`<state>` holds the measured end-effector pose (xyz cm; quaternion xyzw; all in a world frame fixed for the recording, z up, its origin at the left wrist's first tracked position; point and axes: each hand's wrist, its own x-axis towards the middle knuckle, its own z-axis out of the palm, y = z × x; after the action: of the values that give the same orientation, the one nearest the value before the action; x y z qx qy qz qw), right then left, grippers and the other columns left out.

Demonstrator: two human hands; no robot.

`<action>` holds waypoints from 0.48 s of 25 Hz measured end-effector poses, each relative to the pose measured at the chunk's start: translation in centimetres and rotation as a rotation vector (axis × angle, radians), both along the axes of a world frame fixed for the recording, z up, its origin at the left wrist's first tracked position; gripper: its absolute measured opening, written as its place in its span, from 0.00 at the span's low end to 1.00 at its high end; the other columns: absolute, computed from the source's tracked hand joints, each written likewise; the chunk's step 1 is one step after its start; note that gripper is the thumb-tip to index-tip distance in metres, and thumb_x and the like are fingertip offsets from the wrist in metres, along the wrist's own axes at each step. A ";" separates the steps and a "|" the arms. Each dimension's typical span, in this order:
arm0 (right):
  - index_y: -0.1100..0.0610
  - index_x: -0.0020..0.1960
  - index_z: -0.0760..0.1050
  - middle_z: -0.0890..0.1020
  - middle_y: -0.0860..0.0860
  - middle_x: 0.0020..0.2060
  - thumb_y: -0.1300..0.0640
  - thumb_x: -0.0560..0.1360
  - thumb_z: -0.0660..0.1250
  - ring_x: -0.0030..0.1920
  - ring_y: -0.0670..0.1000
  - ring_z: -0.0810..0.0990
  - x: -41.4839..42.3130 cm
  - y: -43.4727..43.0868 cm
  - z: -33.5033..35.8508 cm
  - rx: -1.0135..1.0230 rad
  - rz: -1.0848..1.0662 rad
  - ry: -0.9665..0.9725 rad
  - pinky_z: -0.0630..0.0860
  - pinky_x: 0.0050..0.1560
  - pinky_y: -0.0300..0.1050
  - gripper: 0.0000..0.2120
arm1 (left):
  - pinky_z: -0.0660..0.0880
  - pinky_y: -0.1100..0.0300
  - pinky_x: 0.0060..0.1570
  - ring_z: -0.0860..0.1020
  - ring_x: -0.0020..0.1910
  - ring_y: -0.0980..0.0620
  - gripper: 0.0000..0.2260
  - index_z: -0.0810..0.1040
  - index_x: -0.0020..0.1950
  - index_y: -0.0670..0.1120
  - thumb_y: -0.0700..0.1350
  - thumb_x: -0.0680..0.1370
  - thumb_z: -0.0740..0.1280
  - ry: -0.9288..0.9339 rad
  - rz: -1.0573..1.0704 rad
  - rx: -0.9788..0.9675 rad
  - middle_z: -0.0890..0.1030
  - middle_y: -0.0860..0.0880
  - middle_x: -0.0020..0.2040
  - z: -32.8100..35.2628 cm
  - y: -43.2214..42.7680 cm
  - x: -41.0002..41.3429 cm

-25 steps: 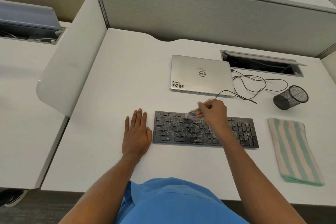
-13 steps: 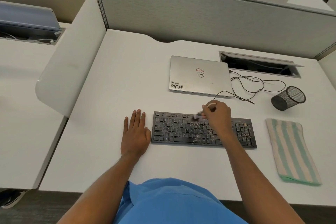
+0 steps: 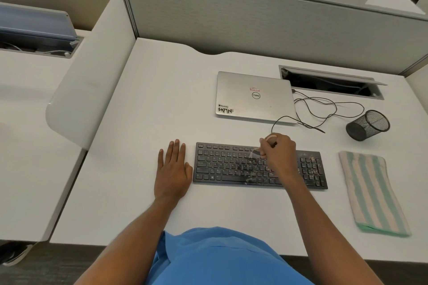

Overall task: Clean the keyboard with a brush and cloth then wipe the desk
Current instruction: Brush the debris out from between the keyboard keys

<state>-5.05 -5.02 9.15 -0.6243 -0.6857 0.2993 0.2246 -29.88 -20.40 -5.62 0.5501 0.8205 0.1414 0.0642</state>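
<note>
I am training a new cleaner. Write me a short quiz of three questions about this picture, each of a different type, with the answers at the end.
1. True or false: the striped cloth lies right of the keyboard, and no hand touches it.
2. The right hand holds: A. the cloth B. the brush C. nothing
3. Fill in: the left hand lies flat on the ___, beside the keyboard's left end.

Key: 1. true; 2. B; 3. desk
</note>
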 end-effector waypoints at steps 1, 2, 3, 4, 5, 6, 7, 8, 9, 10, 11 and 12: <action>0.58 0.36 0.80 0.83 0.50 0.32 0.55 0.79 0.70 0.33 0.49 0.83 -0.3 -0.1 0.3 0.014 -0.010 0.023 0.81 0.38 0.47 0.13 | 0.47 0.43 0.84 0.54 0.85 0.47 0.30 0.61 0.84 0.44 0.50 0.82 0.51 0.002 -0.001 -0.002 0.59 0.44 0.86 0.0 0.0 0.0; 0.57 0.39 0.80 0.83 0.49 0.32 0.53 0.79 0.69 0.32 0.47 0.83 -0.6 -0.2 0.3 0.023 -0.018 0.052 0.81 0.37 0.46 0.12 | 0.47 0.43 0.84 0.54 0.85 0.47 0.30 0.61 0.84 0.43 0.50 0.83 0.51 0.002 -0.002 -0.004 0.59 0.44 0.86 0.0 0.0 0.0; 0.56 0.40 0.80 0.82 0.48 0.32 0.53 0.79 0.69 0.32 0.45 0.83 -1.0 -0.4 0.5 0.033 -0.021 0.070 0.81 0.36 0.43 0.11 | 0.47 0.43 0.84 0.54 0.85 0.47 0.30 0.61 0.85 0.43 0.50 0.83 0.51 0.002 -0.002 -0.005 0.58 0.44 0.86 0.0 0.0 0.0; 0.56 0.41 0.80 0.82 0.48 0.32 0.53 0.80 0.68 0.33 0.44 0.82 -1.3 -0.6 0.4 0.047 -0.012 0.083 0.81 0.36 0.41 0.11 | 0.47 0.43 0.84 0.53 0.86 0.47 0.30 0.61 0.85 0.43 0.50 0.83 0.51 0.002 -0.001 -0.008 0.58 0.44 0.86 -0.1 -0.1 0.0; 0.57 0.42 0.81 0.83 0.48 0.33 0.53 0.80 0.68 0.34 0.45 0.83 -1.7 -0.9 0.4 0.065 0.001 0.087 0.81 0.37 0.42 0.11 | 0.47 0.43 0.84 0.53 0.86 0.47 0.30 0.61 0.85 0.44 0.50 0.83 0.51 0.000 -0.001 -0.011 0.58 0.44 0.86 0.0 -0.1 0.0; 0.57 0.43 0.81 0.83 0.49 0.33 0.52 0.80 0.67 0.36 0.47 0.83 -1.9 -1.2 0.0 0.072 0.017 0.095 0.81 0.38 0.45 0.11 | 0.47 0.43 0.84 0.53 0.86 0.48 0.30 0.61 0.85 0.44 0.50 0.83 0.51 -0.003 -0.002 -0.013 0.57 0.44 0.86 0.0 0.0 0.0; 0.57 0.43 0.81 0.83 0.49 0.34 0.52 0.81 0.66 0.36 0.48 0.83 -2.0 -1.5 -0.2 0.065 0.031 0.095 0.81 0.38 0.46 0.12 | 0.47 0.44 0.84 0.53 0.86 0.48 0.30 0.60 0.85 0.44 0.50 0.83 0.51 -0.005 -0.002 -0.013 0.57 0.45 0.86 0.0 0.0 0.0; 0.58 0.43 0.81 0.84 0.50 0.33 0.53 0.81 0.66 0.35 0.47 0.83 -2.0 -1.8 -0.5 0.054 0.049 0.097 0.81 0.38 0.45 0.12 | 0.46 0.44 0.84 0.53 0.86 0.47 0.30 0.60 0.85 0.44 0.50 0.83 0.50 -0.005 -0.003 -0.011 0.57 0.44 0.86 0.1 0.0 0.0; 0.58 0.42 0.81 0.84 0.50 0.33 0.53 0.82 0.65 0.34 0.45 0.83 -1.9 -2.0 -0.7 0.038 0.061 0.083 0.81 0.38 0.42 0.13 | 0.47 0.44 0.84 0.53 0.86 0.47 0.30 0.61 0.85 0.44 0.50 0.83 0.51 -0.005 -0.003 -0.009 0.58 0.44 0.86 0.1 0.0 0.0; 0.58 0.41 0.81 0.84 0.50 0.32 0.54 0.82 0.64 0.32 0.43 0.83 -1.7 -2.1 -1.0 0.028 0.075 0.070 0.81 0.37 0.41 0.14 | 0.47 0.43 0.84 0.53 0.86 0.47 0.30 0.61 0.85 0.44 0.50 0.83 0.51 -0.005 -0.004 -0.007 0.58 0.44 0.86 0.1 0.0 0.0; 0.59 0.40 0.80 0.83 0.49 0.30 0.54 0.82 0.64 0.30 0.42 0.82 -1.6 -2.1 -0.9 0.013 0.083 0.041 0.81 0.37 0.43 0.15 | 0.47 0.43 0.84 0.53 0.85 0.47 0.30 0.61 0.85 0.43 0.50 0.82 0.50 -0.005 -0.004 -0.004 0.58 0.44 0.86 0.1 0.0 0.0; 0.59 0.39 0.79 0.83 0.49 0.28 0.54 0.83 0.63 0.28 0.42 0.82 -1.4 -1.9 -0.8 0.011 0.091 0.010 0.82 0.37 0.46 0.17 | 0.48 0.43 0.84 0.54 0.85 0.47 0.30 0.62 0.84 0.43 0.50 0.82 0.50 -0.005 -0.005 -0.001 0.59 0.44 0.86 0.1 0.0 0.0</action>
<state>-6.45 -6.93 8.32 -0.5897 -0.7139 0.3085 0.2178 -29.89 -20.43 -5.55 0.5517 0.8191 0.1422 0.0667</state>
